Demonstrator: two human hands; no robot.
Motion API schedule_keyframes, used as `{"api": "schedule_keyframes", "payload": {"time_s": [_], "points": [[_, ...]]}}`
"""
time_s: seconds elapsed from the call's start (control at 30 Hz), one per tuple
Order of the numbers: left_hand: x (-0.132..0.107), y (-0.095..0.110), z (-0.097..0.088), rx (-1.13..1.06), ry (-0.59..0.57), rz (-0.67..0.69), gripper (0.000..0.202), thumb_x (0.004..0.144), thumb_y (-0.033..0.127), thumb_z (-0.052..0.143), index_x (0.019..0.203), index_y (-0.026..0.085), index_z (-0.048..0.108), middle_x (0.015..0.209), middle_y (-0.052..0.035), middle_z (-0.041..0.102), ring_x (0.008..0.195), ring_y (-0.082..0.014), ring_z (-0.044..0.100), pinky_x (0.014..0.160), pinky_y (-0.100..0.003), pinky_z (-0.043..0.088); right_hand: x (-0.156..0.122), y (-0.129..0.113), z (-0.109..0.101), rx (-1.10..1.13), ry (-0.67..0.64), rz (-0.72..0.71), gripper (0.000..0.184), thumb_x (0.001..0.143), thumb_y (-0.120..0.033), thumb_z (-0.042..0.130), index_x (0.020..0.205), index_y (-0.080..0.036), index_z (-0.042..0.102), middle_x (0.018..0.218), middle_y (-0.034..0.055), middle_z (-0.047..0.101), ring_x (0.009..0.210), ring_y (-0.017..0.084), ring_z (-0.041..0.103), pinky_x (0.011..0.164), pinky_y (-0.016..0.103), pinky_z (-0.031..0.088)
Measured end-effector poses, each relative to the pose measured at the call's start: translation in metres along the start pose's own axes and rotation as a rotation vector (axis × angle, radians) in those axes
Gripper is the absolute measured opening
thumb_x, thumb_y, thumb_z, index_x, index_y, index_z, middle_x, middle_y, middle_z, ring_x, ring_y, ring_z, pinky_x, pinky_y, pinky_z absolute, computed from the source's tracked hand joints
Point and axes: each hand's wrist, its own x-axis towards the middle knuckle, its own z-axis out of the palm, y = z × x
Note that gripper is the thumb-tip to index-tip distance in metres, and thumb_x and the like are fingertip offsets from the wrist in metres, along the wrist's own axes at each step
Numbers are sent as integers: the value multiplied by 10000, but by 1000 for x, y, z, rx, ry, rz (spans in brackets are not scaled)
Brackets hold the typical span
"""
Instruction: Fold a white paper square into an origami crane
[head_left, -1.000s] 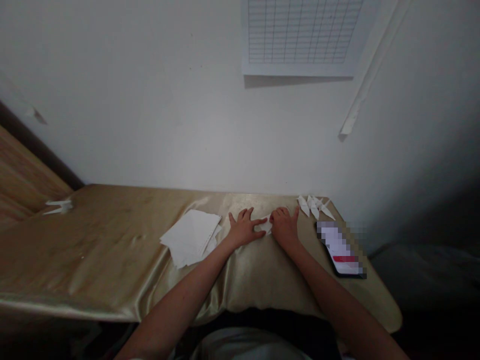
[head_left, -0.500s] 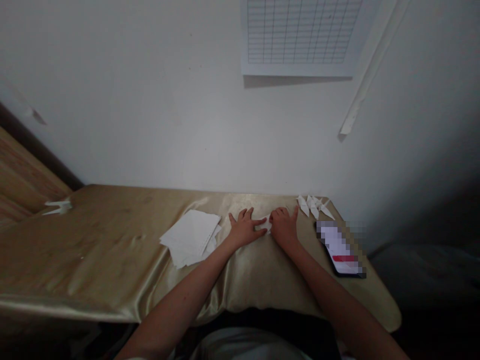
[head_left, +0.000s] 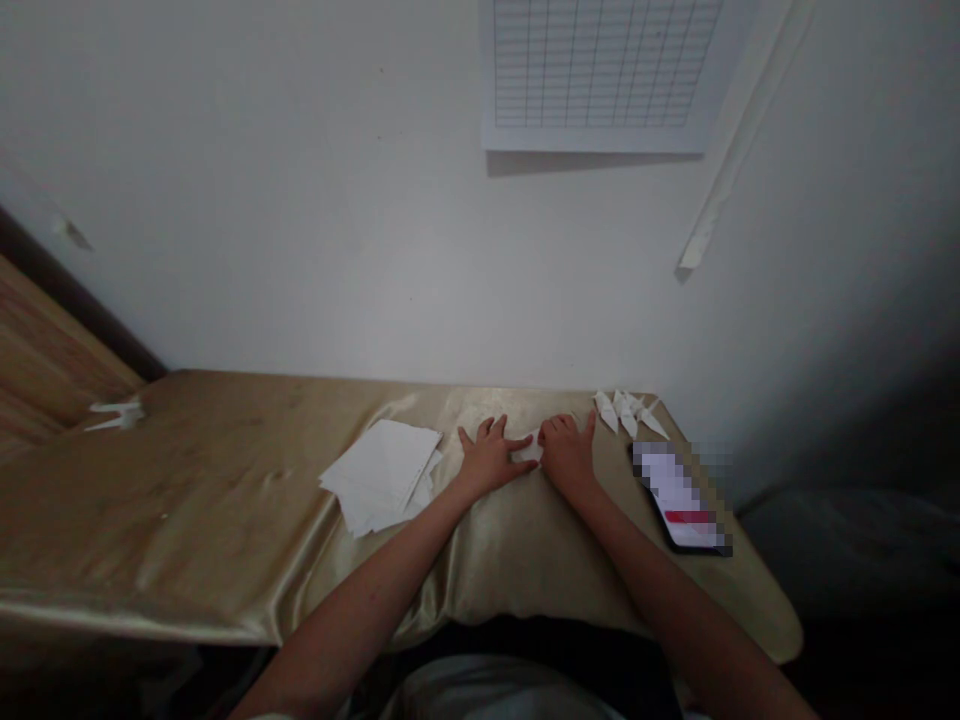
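Both of my hands rest on a small white folded paper lying on the gold cloth of the table. My left hand lies flat with fingers spread, its thumb pressing on the paper's left side. My right hand has its fingers curled and pressed down on the paper's right side, hiding most of it. A loose stack of white paper sheets lies just left of my left hand. Several folded white paper pieces sit at the far right, beyond my right hand.
A phone with a lit screen lies right of my right hand near the table's edge. A small white folded piece sits at the far left. A white wall with a grid chart stands right behind the table.
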Motion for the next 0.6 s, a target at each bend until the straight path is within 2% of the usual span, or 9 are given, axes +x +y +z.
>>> {"api": "schedule_keyframes", "payload": {"time_s": [0.6], "points": [[-2, 2, -3, 9, 3, -1, 533, 861, 730, 590, 1355, 532, 615, 1671, -35, 339, 1543, -413, 235, 1136, -816, 72, 0, -3, -2, -5, -17, 10, 128, 901, -161, 536, 925, -201, 656, 1081, 104, 714, 1159, 277, 559, 1203, 700, -22]]}}
